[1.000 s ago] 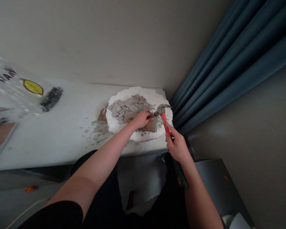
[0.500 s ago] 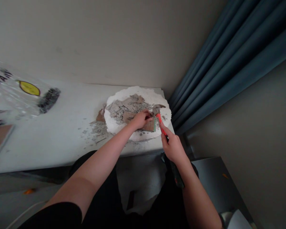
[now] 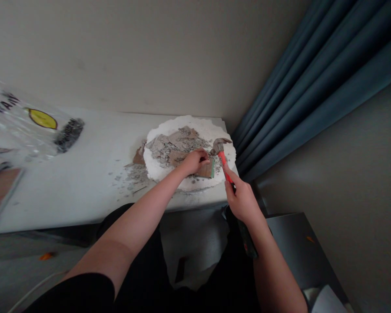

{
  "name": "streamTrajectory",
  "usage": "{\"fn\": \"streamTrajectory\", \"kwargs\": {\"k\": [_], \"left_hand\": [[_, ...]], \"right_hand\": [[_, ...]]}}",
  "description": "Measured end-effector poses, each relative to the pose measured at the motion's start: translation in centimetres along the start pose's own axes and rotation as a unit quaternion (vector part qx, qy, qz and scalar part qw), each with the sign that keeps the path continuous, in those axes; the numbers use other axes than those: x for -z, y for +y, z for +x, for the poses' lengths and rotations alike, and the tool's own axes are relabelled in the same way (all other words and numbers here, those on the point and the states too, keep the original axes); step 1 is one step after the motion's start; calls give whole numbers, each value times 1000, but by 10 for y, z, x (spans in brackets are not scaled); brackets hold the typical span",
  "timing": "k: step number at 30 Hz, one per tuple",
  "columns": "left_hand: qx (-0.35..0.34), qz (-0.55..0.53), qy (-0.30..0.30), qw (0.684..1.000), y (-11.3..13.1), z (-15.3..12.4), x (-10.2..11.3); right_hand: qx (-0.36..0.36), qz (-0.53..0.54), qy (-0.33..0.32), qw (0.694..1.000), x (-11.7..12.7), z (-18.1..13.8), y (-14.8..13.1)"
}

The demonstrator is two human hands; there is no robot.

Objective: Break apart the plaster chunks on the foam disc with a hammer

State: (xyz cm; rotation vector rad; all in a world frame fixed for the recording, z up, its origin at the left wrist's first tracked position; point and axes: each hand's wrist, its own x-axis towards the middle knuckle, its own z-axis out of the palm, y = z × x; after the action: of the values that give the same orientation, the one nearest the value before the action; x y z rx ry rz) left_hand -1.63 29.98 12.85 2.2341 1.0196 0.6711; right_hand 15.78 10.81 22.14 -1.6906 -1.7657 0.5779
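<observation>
My right hand (image 3: 243,198) is wrapped round the red and black handle of a claw hammer (image 3: 222,147). The hammer's metal head hangs over the right side of a white, ragged-edged round mat (image 3: 190,184), close to my left fingers. My left hand (image 3: 195,161) is closed in a pinch above a flat brown piece with a green edge (image 3: 207,169); whatever lies between the fingertips is too small to name. Grey and brown broken rubble (image 3: 174,145) covers the mat's left and middle.
The mat lies on a white table (image 3: 94,174) against a wall. Grey crumbs (image 3: 135,176) are scattered left of the mat. A clear printed plastic bag (image 3: 29,121) and a brown panel (image 3: 1,191) lie farther left. Blue curtains (image 3: 289,95) hang at the right.
The hammer and my right hand have moved slightly right, so the hammer head is farther from my left fingers. My left hand stays nearly in place over the brown piece.
</observation>
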Motion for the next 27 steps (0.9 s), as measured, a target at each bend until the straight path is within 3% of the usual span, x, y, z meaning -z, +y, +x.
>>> {"fn": "streamTrajectory", "kwargs": {"k": [10,15,18,24,27], "left_hand": [[5,30,-9,999,-3,0,-1],[-15,13,4,1000,-4,1,-5],[15,-5,8,1000,-4,-1,-1],[96,-80,111,986,-9,-3,29],[127,-69,143,979,-9,-3,42]], "right_hand": [[-11,-31,-25,999,-3,0,-3],[-3,-21,-6,1000,-3,0,-5],[-20,-31,-31,999,-6,1,-4],[-18,-47,-26,998,-10,0,-1],[-19,-63,-53,996,-12,0,0]]}}
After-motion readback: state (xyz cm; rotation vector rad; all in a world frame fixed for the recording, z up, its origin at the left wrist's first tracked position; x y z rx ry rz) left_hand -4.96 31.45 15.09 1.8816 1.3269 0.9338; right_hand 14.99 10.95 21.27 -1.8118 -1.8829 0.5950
